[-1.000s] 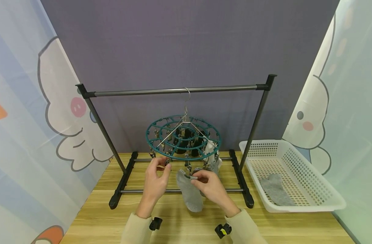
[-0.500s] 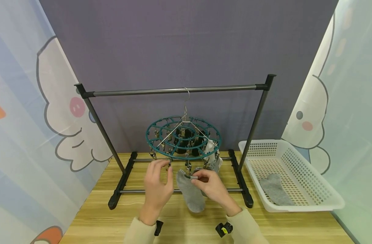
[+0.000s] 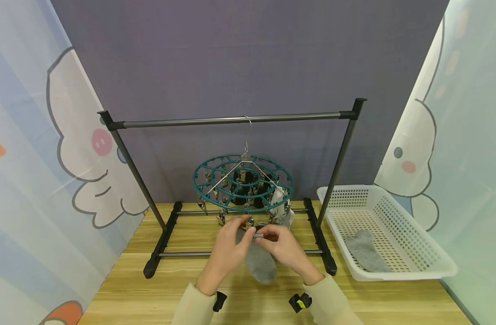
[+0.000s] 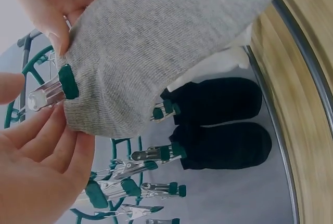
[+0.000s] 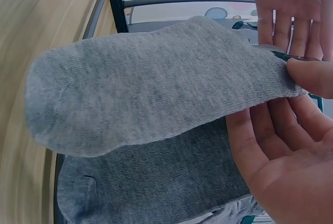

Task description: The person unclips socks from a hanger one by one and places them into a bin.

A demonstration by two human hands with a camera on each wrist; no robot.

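Observation:
A grey sock (image 3: 261, 264) hangs toe-down from a metal clip with green tips (image 4: 52, 91), which bites its cuff below the round green clip hanger (image 3: 242, 210). At the right of the cuff, my right hand (image 3: 282, 246) pinches the sock's edge between thumb and fingers. My left hand (image 3: 230, 246) is at the left of the same clip. In the left wrist view its fingers touch behind the cuff, while the thumb stands a little apart from the clip. Another grey sock (image 5: 151, 177) hangs just beside the first.
The hanger hooks over a metal rack bar (image 3: 191, 122). Black socks (image 4: 223, 146) and a white one (image 3: 278, 198) hang from it, beside several bare clips. At right stands a white basket (image 3: 414, 232) with a grey sock (image 3: 367, 253) in it. The rack's black foot (image 3: 160, 248) lies at left.
My left hand has left a clip further left and moved right to the sock's clip. The right hand keeps its hold on the cuff, and the sock's toe has swung slightly right.

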